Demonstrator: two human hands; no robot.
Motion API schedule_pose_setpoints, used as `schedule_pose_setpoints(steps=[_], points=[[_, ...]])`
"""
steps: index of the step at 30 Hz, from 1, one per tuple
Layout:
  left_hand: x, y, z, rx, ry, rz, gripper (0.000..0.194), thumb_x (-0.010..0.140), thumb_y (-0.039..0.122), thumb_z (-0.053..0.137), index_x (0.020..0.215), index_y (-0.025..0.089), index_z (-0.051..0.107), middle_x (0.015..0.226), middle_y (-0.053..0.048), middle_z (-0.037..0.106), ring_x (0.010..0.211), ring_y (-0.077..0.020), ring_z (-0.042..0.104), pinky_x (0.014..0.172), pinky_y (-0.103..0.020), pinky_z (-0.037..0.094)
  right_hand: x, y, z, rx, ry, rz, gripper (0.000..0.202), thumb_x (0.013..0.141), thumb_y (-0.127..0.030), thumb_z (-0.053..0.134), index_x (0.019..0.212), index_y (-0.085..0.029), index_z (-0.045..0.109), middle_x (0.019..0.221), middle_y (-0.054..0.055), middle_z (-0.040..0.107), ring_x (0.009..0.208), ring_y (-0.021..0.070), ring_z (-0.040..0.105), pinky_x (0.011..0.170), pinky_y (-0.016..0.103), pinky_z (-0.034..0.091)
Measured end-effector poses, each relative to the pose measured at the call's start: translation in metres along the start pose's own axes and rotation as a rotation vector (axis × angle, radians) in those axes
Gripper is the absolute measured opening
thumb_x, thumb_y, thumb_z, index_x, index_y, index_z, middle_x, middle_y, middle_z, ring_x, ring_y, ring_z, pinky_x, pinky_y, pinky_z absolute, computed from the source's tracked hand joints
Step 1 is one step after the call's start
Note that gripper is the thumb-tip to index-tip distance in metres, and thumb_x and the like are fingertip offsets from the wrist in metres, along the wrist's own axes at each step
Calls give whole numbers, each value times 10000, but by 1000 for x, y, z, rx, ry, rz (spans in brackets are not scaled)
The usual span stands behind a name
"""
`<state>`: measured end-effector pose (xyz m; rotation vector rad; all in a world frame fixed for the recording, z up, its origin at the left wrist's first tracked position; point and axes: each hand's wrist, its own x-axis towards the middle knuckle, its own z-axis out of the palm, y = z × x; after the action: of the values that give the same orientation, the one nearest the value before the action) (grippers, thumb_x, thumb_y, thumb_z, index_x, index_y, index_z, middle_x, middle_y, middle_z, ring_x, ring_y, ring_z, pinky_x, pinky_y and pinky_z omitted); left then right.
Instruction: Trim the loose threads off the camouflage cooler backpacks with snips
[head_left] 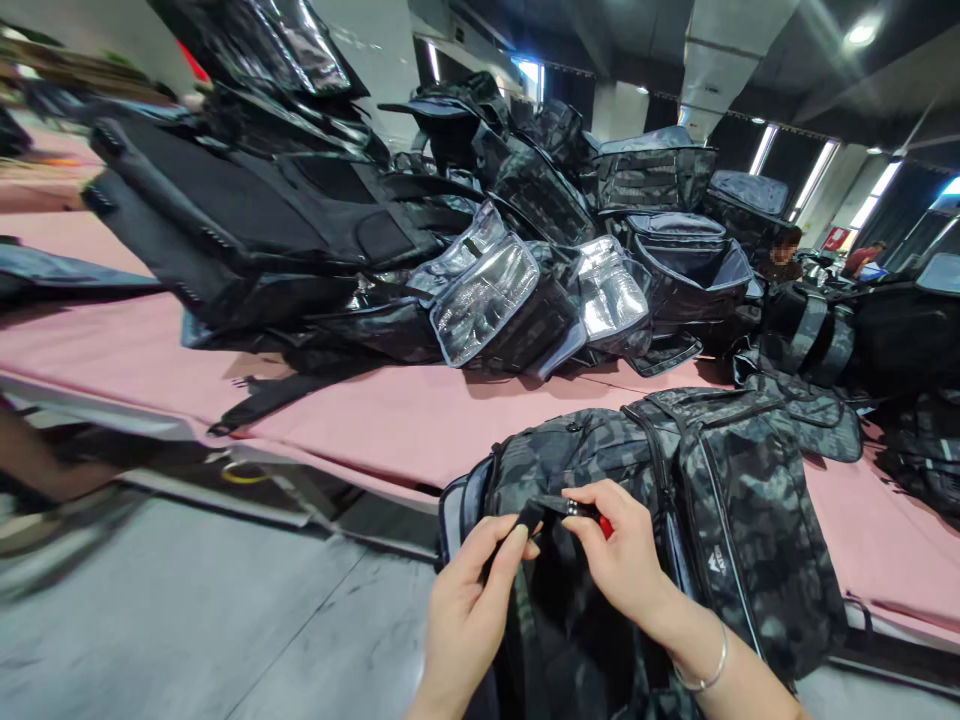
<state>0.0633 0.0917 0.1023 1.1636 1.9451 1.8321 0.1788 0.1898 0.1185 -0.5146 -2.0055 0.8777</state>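
A dark camouflage backpack [765, 500] lies at the pink table's edge in front of me, with a long zipper and a small white logo on its pocket. Over its side, my left hand [476, 590] pinches a black strap end [531, 516] between thumb and fingers. My right hand [622, 550] is closed on a small dark piece with pale dots [572, 507], close beside that strap end. Something red [606, 527] shows between the right fingers; its kind is unclear. Whether the two black pieces are joined, I cannot tell.
The pink table [360, 425] runs across the view. Black and camouflage bags [300, 210] are heaped on it, some with silver-lined flaps [487, 300] open. A loose black strap [262, 400] lies near the edge. People [785, 255] are farther back at right; a blurred limb [37, 460] is at left.
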Motion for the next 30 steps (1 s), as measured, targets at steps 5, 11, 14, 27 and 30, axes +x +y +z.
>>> schedule_pose_setpoints(steps=[5, 11, 14, 27, 30], points=[[1, 2, 1, 37, -9, 78, 238, 821, 384, 518, 715, 193, 611, 636, 5, 615, 625, -136, 577, 643, -230, 467, -1, 1, -2, -2, -29, -29, 214, 815, -164, 530, 1010, -194, 611, 853, 41, 622, 761, 146, 591, 692, 254, 485], [0, -5, 2, 173, -8, 368, 137, 846, 219, 490, 786, 190, 610, 688, -10, 620, 661, -128, 591, 624, -230, 478, -6, 6, -4, 140, -12, 117, 152, 797, -178, 530, 932, -196, 600, 842, 19, 616, 768, 136, 574, 689, 239, 461], [0, -8, 3, 292, -6, 579, 152, 836, 140, 480, 883, 189, 616, 746, -30, 649, 732, -145, 612, 680, -260, 499, -10, 9, -3, 263, -62, 305, 110, 753, -210, 574, 854, -187, 540, 720, -34, 541, 612, 92, 478, 559, 195, 404], [1, -4, -1, 266, -160, 391, 248, 839, 259, 510, 1060, 219, 615, 982, -47, 670, 897, -165, 624, 795, -271, 501, -15, 14, 13, 387, -61, 279, 214, 851, -326, 504, 701, -175, 474, 607, -56, 404, 565, 81, 356, 548, 214, 303], [8, 1, -4, 168, -176, 131, 196, 794, 355, 548, 876, 218, 661, 857, -24, 684, 792, -167, 635, 725, -260, 507, -13, 15, 17, 412, -99, 285, 230, 858, -351, 504, 710, -177, 473, 612, -56, 392, 563, 80, 350, 537, 211, 299]])
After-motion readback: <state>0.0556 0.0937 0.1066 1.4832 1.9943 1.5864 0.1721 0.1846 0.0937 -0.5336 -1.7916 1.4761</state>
